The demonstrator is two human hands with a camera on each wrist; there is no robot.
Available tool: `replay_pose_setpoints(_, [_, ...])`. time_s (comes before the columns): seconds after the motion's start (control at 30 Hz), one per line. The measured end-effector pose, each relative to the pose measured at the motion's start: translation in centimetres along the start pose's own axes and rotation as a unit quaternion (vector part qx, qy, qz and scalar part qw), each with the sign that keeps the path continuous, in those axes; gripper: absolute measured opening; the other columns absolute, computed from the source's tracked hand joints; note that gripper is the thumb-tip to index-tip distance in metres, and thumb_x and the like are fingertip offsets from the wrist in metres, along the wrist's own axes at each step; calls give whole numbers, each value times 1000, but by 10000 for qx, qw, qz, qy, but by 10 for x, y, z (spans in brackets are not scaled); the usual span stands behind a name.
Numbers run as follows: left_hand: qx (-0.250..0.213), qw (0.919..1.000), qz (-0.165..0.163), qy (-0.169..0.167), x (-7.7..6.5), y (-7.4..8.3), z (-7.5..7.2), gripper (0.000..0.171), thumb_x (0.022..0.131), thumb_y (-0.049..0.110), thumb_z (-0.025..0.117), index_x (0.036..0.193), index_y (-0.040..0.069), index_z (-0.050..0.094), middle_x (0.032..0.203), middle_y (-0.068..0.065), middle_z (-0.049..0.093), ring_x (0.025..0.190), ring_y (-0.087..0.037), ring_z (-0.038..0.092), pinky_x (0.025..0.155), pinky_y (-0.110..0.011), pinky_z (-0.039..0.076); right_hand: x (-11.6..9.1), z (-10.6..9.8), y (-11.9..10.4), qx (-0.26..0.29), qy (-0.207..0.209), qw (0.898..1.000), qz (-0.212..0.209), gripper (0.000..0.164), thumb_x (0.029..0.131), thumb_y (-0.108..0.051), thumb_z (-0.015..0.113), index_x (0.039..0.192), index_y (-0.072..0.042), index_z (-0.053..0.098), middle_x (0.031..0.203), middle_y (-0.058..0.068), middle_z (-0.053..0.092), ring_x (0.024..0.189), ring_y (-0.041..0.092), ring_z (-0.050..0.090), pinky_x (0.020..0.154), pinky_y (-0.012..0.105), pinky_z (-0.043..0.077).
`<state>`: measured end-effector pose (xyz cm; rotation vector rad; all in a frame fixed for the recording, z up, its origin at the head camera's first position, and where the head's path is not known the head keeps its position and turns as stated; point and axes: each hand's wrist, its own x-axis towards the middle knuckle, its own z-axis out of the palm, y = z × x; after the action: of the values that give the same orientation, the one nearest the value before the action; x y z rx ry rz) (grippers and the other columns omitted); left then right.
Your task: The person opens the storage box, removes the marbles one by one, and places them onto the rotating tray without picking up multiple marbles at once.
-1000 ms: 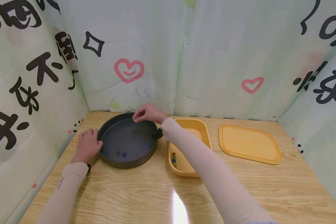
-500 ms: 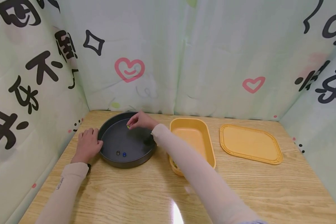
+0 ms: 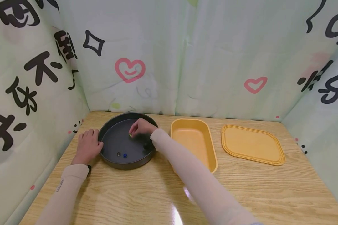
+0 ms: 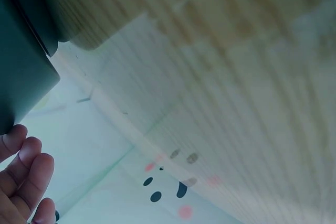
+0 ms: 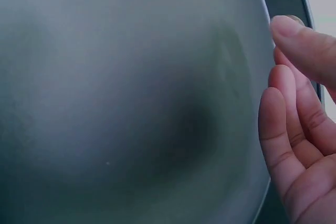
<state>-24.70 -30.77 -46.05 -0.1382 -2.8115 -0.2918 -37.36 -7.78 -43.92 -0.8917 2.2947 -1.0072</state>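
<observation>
A round dark grey pan (image 3: 112,137) sits at the left of the table. My left hand (image 3: 88,146) holds its left edge, thumb at the rim; in the left wrist view, fingertips (image 4: 18,132) touch the pan's dark outer side. Over the inside of the pan, my right hand (image 3: 143,126) pinches a small yellow-green marble (image 3: 130,135) between thumb and fingers, mostly hidden by them. A brownish marble (image 3: 118,154) and a blue marble (image 3: 125,155) lie on the pan floor near its front. In the right wrist view, the right fingers (image 5: 273,114) are curled above the pan floor.
A yellow rectangular tub (image 3: 212,140) stands right of the pan, its front left corner covered by my right sleeve (image 3: 191,168). Farther right lies a flat yellow lid (image 3: 252,144). A printed curtain (image 3: 214,62) encloses the table (image 3: 124,193) at the back and sides.
My right hand has moved down and slightly left into the pan with the marble. My right sleeve now hides the marbles in the tub's front left corner. The left hand stays put.
</observation>
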Motion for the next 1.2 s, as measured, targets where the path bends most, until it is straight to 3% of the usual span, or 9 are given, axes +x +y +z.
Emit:
replay_pose_setpoints(0.57, [0, 10000, 33, 46, 1, -1, 2, 24, 80, 10, 49, 99, -5, 47, 94, -23, 48, 84, -37, 42, 76, -49, 29, 1, 7, 1, -466, -337, 9980, 266, 16, 76, -1, 73, 92, 1, 73, 90, 13, 73, 64, -1, 54, 61, 11, 43])
replay_pose_setpoints(1.2, [36, 9999, -63, -128, 1, 0, -1, 27, 81, 10, 49, 103, -7, 47, 98, -25, 48, 89, -39, 43, 80, -51, 30, 4, 10, 3, -692, -259, 9967, 341, 15, 74, 0, 74, 89, -1, 74, 83, 9, 73, 62, 0, 54, 59, 11, 41])
